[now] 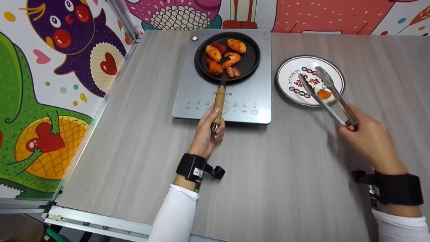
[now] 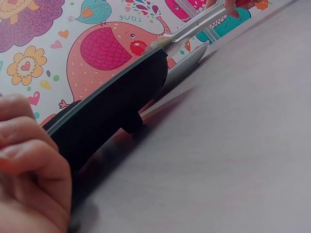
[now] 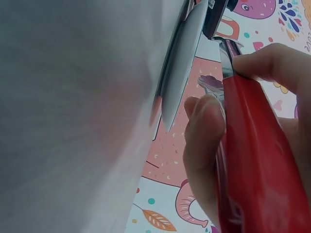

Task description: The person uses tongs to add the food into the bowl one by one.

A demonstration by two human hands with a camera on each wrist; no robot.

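Note:
In the head view my left hand (image 1: 207, 131) grips the wooden handle (image 1: 220, 101) of a black frying pan (image 1: 248, 64). Several food pieces lie in the pan, among them a curled shrimp (image 1: 231, 59) and a browned oval piece (image 1: 236, 45). My right hand (image 1: 371, 137) holds metal tongs (image 1: 339, 101), whose red handle (image 3: 257, 145) shows in the right wrist view. The tongs' arms are spread over a white plate (image 1: 312, 61) with printed red characters. On that plate an orange food piece (image 1: 324, 93) shows between the arms.
The pan sits on a silver induction cooker (image 1: 188, 90) with touch controls along its front. The plate stands to its right on a grey wood-grain table (image 1: 268, 174). Cartoon-printed walls (image 1: 74, 40) close off the left and back, with a metal frame edge (image 1: 97, 126) at the left.

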